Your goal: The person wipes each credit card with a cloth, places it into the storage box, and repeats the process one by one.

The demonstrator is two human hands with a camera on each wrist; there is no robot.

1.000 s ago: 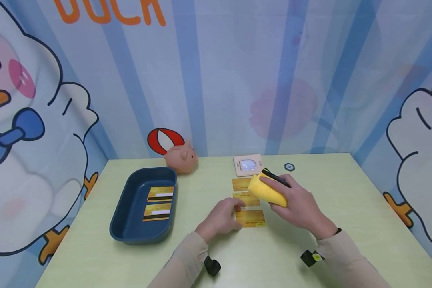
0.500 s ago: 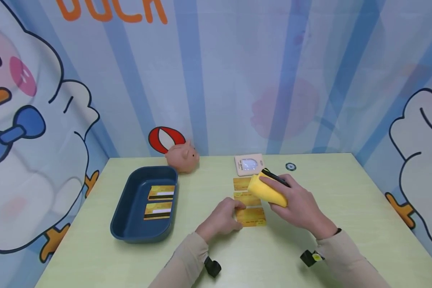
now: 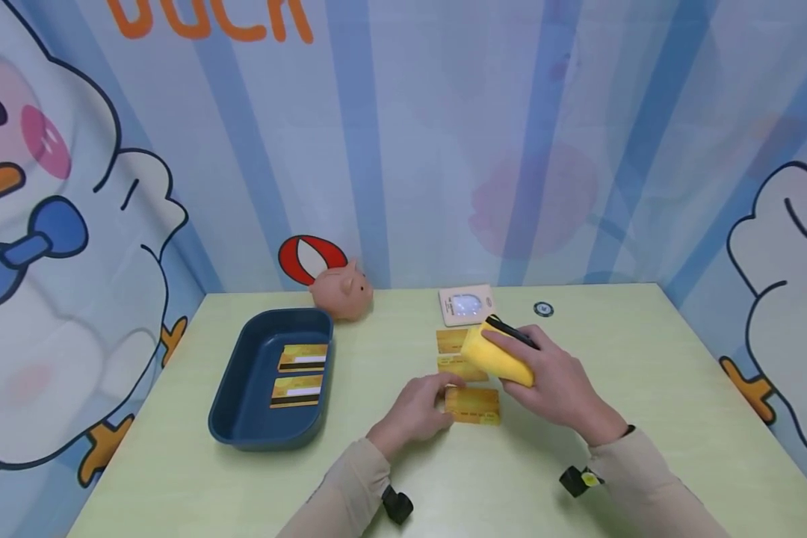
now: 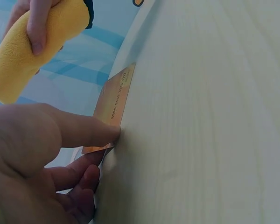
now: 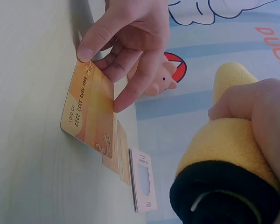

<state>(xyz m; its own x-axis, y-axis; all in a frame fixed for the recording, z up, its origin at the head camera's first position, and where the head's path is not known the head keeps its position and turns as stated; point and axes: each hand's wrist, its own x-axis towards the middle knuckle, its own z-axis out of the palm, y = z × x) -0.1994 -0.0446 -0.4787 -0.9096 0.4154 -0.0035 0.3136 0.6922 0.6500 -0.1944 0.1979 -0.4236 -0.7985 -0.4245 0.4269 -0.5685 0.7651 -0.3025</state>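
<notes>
My left hand (image 3: 413, 412) pinches a golden bank card (image 3: 474, 406) between thumb and forefinger, gripping it by opposite edges at its left end. In the right wrist view the card (image 5: 87, 109) shows raised numbers and looks tilted up slightly. Two more golden cards lie in a column beyond it, the middle card (image 3: 459, 364) and the far card (image 3: 449, 341). Above their right side, my right hand (image 3: 557, 377) grips a soft yellow plush roll (image 3: 494, 357) with a black end, held off the table. Its exact kind is unclear.
A dark blue tray (image 3: 232, 407) at left holds two golden cards (image 3: 297, 391), stripe side up. Behind it stands a pink piggy bank (image 3: 341, 293). A pale card holder (image 3: 467, 305) and a small round disc (image 3: 543, 308) lie near the table's back edge.
The nearest card has shifted slightly right in my left hand, leaving a little more gap to the middle card. My right hand with the plush roll has barely moved.
</notes>
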